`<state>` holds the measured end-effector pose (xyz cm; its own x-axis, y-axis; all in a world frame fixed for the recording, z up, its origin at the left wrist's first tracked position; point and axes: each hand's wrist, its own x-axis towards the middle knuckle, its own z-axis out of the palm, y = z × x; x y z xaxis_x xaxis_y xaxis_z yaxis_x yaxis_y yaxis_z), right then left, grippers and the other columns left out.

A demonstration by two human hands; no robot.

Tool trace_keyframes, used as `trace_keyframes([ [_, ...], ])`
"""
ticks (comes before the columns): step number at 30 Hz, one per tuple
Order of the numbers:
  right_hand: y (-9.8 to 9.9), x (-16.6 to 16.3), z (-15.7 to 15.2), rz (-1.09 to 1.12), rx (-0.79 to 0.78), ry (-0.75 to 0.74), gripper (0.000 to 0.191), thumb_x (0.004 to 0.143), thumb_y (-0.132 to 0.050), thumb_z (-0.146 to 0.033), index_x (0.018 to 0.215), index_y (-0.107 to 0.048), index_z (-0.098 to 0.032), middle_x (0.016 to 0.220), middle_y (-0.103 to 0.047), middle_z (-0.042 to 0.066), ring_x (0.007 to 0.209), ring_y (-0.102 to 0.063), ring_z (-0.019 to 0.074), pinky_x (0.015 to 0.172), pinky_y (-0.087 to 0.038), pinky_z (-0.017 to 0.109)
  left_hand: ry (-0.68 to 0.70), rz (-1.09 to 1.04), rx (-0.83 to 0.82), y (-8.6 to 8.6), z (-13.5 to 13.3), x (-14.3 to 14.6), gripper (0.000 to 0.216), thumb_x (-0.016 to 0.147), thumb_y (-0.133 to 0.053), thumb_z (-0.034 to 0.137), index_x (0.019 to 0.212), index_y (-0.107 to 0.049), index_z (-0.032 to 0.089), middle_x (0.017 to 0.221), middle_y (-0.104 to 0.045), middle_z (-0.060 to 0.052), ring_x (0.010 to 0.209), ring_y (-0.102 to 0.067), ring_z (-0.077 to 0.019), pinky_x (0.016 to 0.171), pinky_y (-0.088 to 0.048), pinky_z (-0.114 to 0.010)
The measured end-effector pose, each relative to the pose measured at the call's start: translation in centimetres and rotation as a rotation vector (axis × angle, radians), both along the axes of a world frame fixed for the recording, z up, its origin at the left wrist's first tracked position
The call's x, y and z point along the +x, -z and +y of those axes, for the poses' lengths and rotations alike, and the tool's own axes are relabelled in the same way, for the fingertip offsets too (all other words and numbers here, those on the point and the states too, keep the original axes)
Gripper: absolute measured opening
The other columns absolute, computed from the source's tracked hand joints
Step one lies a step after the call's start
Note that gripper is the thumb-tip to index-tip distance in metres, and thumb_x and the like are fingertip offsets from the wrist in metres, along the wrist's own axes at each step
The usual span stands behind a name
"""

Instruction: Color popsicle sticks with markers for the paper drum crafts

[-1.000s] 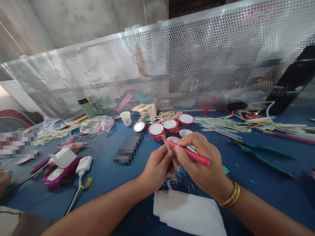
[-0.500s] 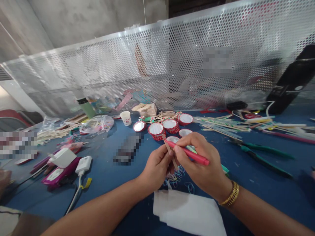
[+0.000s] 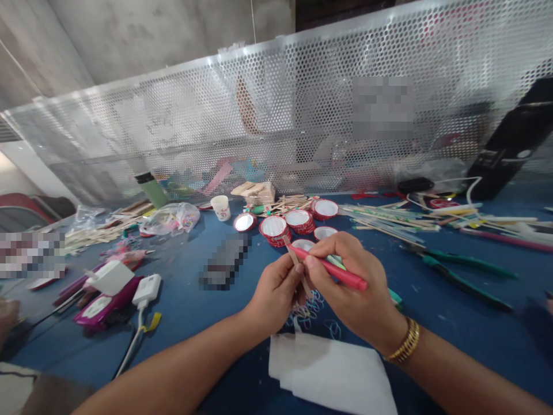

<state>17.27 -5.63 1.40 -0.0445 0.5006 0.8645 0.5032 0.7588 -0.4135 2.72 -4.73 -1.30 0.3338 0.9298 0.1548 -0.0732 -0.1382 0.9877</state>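
Note:
My left hand (image 3: 279, 288) pinches a flat wooden craft stick (image 3: 292, 253) between thumb and fingers; its upper end sticks out toward the cups. My right hand (image 3: 358, 288) is closed around a pink-red marker (image 3: 334, 270), its tip end at the craft stick. Below the hands lie thin coloured rubber bands (image 3: 309, 310), partly covered by my fingers, and a white sheet (image 3: 332, 372). Just beyond the hands stand several red-rimmed, white-lined cups, among them a front stack (image 3: 273, 229) and another stack (image 3: 299, 221).
Pliers with green handles (image 3: 466, 276) lie to the right. Clear and pale sticks (image 3: 389, 218) spread behind them. On the left are a purple glue gun (image 3: 103, 305), a white plug (image 3: 147, 289) and a paper cup (image 3: 221, 208). A perforated metal panel (image 3: 181, 127) closes off the back. Another person's hand (image 3: 7, 316) shows far left.
Almost nothing differs. Both hands stay in place with the stick and the marker; the other person's hand at the left edge has shifted slightly.

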Motion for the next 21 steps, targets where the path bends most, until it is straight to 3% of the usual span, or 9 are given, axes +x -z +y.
trace_keyframes([
  [21,0.2,0.09,0.33,-0.014,-0.033,0.043,0.011,0.085,-0.059,-0.017,0.077,-0.053,-0.021,0.074,-0.063,0.0,0.073,-0.059,0.0167,0.073,-0.046,0.036,-0.026,0.016,-0.031,-0.16,-0.05,0.15,0.036,0.088,-0.056,0.053,0.08,-0.05,0.019,0.053,-0.048,0.006,0.041,-0.038,-0.0055,0.042,-0.029,-0.018],
])
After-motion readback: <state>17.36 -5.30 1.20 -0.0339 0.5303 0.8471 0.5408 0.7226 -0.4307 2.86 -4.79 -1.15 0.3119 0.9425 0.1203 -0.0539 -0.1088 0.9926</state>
